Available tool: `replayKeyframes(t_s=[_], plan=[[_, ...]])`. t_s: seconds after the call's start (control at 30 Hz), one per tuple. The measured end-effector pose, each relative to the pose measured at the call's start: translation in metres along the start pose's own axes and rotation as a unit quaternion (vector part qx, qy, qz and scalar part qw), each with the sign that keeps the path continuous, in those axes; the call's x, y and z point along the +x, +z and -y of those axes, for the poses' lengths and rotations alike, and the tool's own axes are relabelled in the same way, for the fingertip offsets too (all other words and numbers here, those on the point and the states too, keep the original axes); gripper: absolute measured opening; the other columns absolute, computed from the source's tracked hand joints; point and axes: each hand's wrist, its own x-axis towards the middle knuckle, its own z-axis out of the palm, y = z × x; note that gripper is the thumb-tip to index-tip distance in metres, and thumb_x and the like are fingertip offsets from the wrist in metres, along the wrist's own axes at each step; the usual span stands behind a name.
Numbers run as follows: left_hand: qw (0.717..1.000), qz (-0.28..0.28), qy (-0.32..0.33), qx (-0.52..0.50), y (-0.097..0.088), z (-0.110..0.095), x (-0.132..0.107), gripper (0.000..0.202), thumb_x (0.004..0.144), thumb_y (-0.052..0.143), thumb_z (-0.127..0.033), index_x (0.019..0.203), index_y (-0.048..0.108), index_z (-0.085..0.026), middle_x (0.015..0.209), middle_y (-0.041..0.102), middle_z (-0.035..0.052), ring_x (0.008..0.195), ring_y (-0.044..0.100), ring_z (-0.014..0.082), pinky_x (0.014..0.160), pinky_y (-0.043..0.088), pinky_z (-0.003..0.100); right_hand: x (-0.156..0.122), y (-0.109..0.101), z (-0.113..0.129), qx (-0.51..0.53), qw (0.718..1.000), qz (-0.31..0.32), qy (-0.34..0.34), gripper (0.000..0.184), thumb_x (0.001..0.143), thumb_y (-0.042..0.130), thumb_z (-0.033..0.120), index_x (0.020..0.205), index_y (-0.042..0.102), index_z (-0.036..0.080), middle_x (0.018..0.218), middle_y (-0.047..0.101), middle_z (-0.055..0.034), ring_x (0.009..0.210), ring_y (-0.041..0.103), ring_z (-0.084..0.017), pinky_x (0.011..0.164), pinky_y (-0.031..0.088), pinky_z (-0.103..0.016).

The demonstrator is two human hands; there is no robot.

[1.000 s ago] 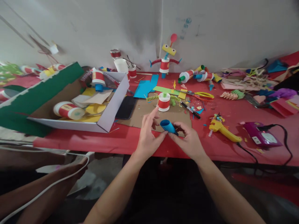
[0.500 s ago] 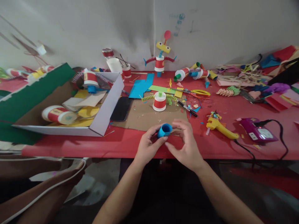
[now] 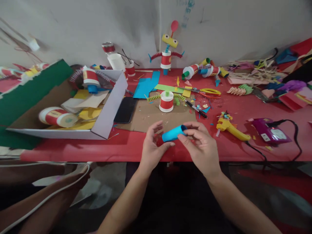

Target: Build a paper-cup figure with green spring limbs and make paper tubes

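Observation:
A rolled blue paper tube [image 3: 172, 133] lies sideways between both hands, just above the front edge of the red table [image 3: 126, 148]. My left hand [image 3: 152, 148] pinches its left end with thumb and fingers. The tube's right end sits in the curled fingers of my right hand [image 3: 203, 148]. Behind them, on a brown cardboard sheet [image 3: 148, 118], stands a red-and-white paper cup [image 3: 166, 102] with green coiled paper arms.
An open white box [image 3: 107, 110] with cups and yellow paper sits left, beside a black phone [image 3: 125, 110]. A yellow glue gun [image 3: 230, 127], a purple device [image 3: 269, 134] with a black cord, scissors [image 3: 207, 92] and a finished cup robot [image 3: 166, 58] are around. Another person's legs [image 3: 36, 195] show lower left.
The tube was turned end-on toward me half a second ago and now lies sideways between both hands. The view has shifted slightly downward.

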Motion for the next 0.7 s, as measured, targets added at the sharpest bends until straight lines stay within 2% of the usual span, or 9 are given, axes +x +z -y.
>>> replayKeyframes(t_s=[0.07, 0.13, 0.2, 0.33, 0.53, 0.7], plan=[[0.998, -0.048, -0.030, 0.003, 0.003, -0.001, -0.004, 0.065, 0.061, 0.083, -0.021, 0.119, 0.053, -0.026, 0.127, 0.053, 0.0076, 0.117, 0.051, 0.0230, 0.094, 0.049, 0.037, 0.004, 0.002, -0.008, 0.130, 0.987, -0.036, 0.088, 0.004, 0.078, 0.070, 0.028, 0.081, 0.070, 0.024, 0.107, 0.059, -0.0034, 0.098, 0.060, -0.019, 0.084, 0.053, -0.036], [0.997, -0.054, -0.052, -0.014, 0.007, -0.002, -0.009, 0.056, 0.064, 0.081, -0.022, 0.113, 0.055, -0.023, 0.119, 0.055, 0.0073, 0.112, 0.055, 0.0222, 0.091, 0.051, 0.036, 0.008, 0.004, -0.016, 0.244, 0.955, -0.052, 0.158, 0.007, 0.076, 0.072, 0.029, 0.079, 0.071, 0.023, 0.100, 0.063, -0.0018, 0.089, 0.062, -0.016, 0.080, 0.055, -0.035], [0.996, -0.055, -0.057, -0.044, 0.012, -0.002, -0.013, 0.044, 0.067, 0.079, -0.022, 0.105, 0.057, -0.021, 0.115, 0.056, 0.0068, 0.108, 0.057, 0.0208, 0.089, 0.052, 0.034, 0.009, 0.006, -0.023, 0.307, 0.928, -0.057, 0.204, 0.007, 0.075, 0.073, 0.029, 0.076, 0.070, 0.023, 0.089, 0.067, -0.0001, 0.082, 0.063, -0.015, 0.080, 0.055, -0.034], [0.989, -0.121, -0.050, -0.067, 0.021, -0.003, -0.016, 0.040, 0.067, 0.079, -0.023, 0.100, 0.057, -0.021, 0.110, 0.054, 0.0056, 0.103, 0.058, 0.0183, 0.083, 0.054, 0.031, 0.008, 0.009, -0.030, 0.358, 0.897, -0.094, 0.242, 0.009, 0.073, 0.076, 0.030, 0.074, 0.069, 0.024, 0.078, 0.069, 0.0030, 0.079, 0.065, -0.013, 0.080, 0.055, -0.030], [0.991, -0.120, -0.007, 0.055, 0.025, -0.014, -0.014, 0.022, 0.070, 0.077, -0.030, 0.089, 0.071, -0.022, 0.116, 0.046, 0.0080, 0.114, 0.051, 0.0238, 0.072, 0.056, 0.028, 0.005, 0.007, -0.034, 0.418, 0.851, -0.117, 0.296, 0.010, 0.071, 0.078, 0.025, 0.075, 0.070, 0.022, 0.079, 0.070, 0.0040, 0.074, 0.065, -0.009, 0.077, 0.056, -0.023], [0.973, -0.175, 0.050, 0.144, 0.027, -0.025, -0.012, 0.016, 0.067, 0.080, -0.028, 0.081, 0.075, -0.025, 0.100, 0.049, 0.0062, 0.099, 0.053, 0.0203, 0.069, 0.052, 0.027, 0.002, 0.010, -0.032, 0.442, 0.833, -0.117, 0.312, 0.009, 0.071, 0.078, 0.023, 0.075, 0.071, 0.022, 0.079, 0.070, 0.0042, 0.074, 0.065, -0.008, 0.077, 0.055, -0.021]])
